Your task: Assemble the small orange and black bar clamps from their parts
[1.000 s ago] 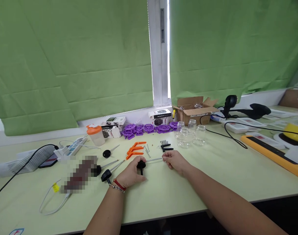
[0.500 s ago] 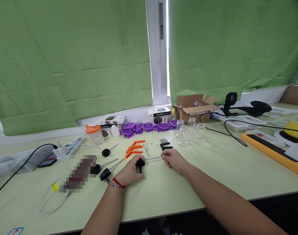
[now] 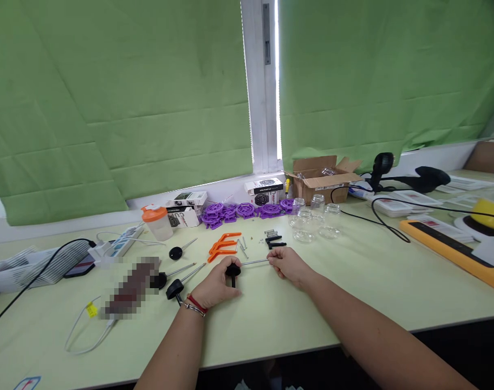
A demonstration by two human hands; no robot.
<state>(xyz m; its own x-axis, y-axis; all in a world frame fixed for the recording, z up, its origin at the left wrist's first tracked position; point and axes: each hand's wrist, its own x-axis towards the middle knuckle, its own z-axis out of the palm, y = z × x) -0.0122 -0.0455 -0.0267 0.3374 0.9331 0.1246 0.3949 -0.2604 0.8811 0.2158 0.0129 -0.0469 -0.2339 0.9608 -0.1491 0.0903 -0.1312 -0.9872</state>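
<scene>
Lower centre of the frame: a black head (image 3: pixel 233 272) is grasped between thumb and fingers of the left hand (image 3: pixel 218 286), with a short black stem pointing down from it; from the head a thin metal rod (image 3: pixel 253 262) is extended toward the right, its far end pinched between the fingertips of the right hand (image 3: pixel 287 266); the other fingers of the right hand are curled; the held piece is thus kept between the two hands, near the centre of the frame, over the pale table (image 3: pixel 296 330).

Left of centre, three similar black-headed rods (image 3: pixel 175 290) are seen lying, the nearest beside the left wrist; just above the left hand, orange handles (image 3: pixel 222 248) are grouped, with screws (image 3: pixel 242 248) beside them; above the right hand, black parts (image 3: pixel 276 244) and springs (image 3: pixel 271 233) are laid out.

Farther back at centre, purple parts (image 3: pixel 246 210) are lined up in a row; clear glass jars (image 3: pixel 304 226) are stood to their right, in front of an open cardboard box (image 3: pixel 324 184); centre left, an orange-lidded cup (image 3: pixel 156 223) is noted.
</scene>
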